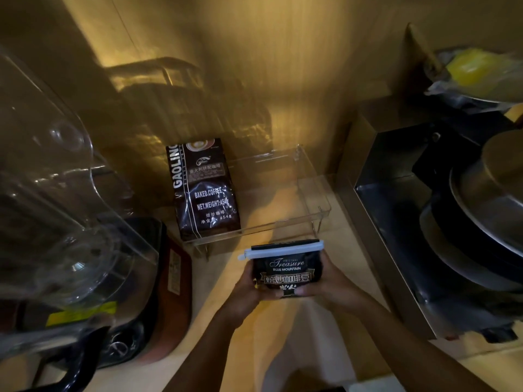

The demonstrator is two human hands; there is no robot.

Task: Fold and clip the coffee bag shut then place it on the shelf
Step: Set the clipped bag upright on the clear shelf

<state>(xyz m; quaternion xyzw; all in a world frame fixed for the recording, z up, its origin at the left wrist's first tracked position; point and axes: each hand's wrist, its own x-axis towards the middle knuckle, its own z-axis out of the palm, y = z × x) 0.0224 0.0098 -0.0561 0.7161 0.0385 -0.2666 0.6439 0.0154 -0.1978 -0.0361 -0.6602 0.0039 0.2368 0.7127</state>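
A small black coffee bag (287, 268) labelled Blue Mountain is held upright above the counter, just in front of the clear acrylic shelf (314, 216). A white clip (280, 250) runs across its folded top edge. My left hand (247, 287) grips the bag's left side and my right hand (329, 281) grips its right side, with thumbs along the lower front. The shelf's right part is bare.
A taller dark coffee bag (205, 190) stands on the shelf's left end. A clear blender jar (56, 193) and a dark red appliance (169, 292) crowd the left. A steel box with stacked pans (481, 222) fills the right. The wooden counter (288, 335) lies below my hands.
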